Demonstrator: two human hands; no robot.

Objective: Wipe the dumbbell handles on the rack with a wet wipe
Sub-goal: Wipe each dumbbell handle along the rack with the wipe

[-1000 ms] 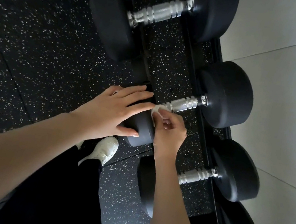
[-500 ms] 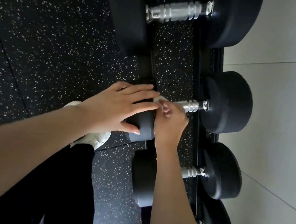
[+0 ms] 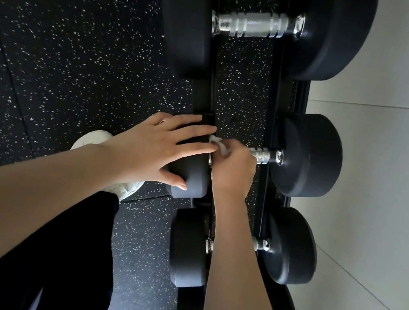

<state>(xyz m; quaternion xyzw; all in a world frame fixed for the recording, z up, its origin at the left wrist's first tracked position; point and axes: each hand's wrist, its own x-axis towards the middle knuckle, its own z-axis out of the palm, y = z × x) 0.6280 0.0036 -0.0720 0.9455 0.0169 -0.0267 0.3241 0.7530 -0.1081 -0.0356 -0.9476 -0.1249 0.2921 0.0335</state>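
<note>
The right hand (image 3: pixel 232 171) curls round the handle (image 3: pixel 263 154) of the middle dumbbell (image 3: pixel 309 157) on the rack (image 3: pixel 276 94), holding a white wipe (image 3: pixel 217 144) against its left end; only the handle's knurled right end shows. The left hand (image 3: pixel 156 147) rests, fingers straight and spread, on that dumbbell's left head (image 3: pixel 190 182). A bigger dumbbell (image 3: pixel 257 26) sits farther along, a smaller one (image 3: pixel 287 249) nearer, and a white shoe (image 3: pixel 90 139) stands on the speckled floor (image 3: pixel 67 54).

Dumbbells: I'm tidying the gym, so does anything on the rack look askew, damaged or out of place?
Nothing stands out. Dumbbells lie across the rack; left hand rests on one head, right hand holds a wipe on its handle.
</note>
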